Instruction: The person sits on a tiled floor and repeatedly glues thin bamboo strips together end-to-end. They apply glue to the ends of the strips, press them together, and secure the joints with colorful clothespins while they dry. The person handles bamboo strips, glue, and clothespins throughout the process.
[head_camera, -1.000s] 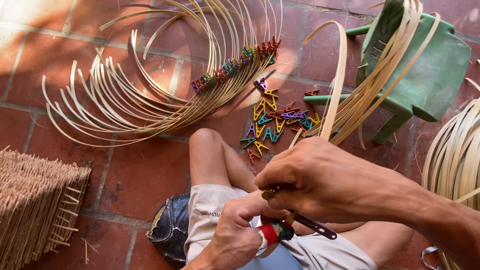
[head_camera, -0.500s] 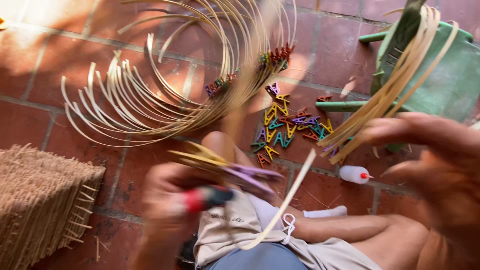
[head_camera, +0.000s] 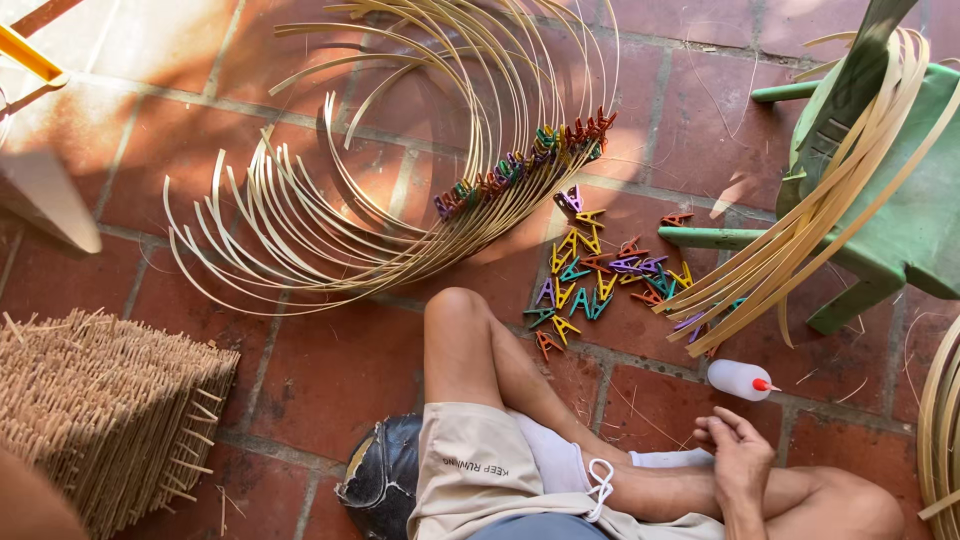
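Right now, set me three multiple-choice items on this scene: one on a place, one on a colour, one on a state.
1. Where does the small white bottle lie?
A. on the green stool
B. on the brick floor just beyond the right hand
C. inside the woven piece

2. What colour is the bottle's cap?
A. red
B. blue
C. black

3. What is the state of the right hand?
A. gripping a strip
B. holding a clothespin
C. empty, resting on the leg

Answers:
1 B, since the bottle lies on the brick floor ahead of the fingers, clear of the green stool.
2 A, since its tip shows red.
3 C, since the fingers are loosely curled with nothing in them; the left hand is not in view.
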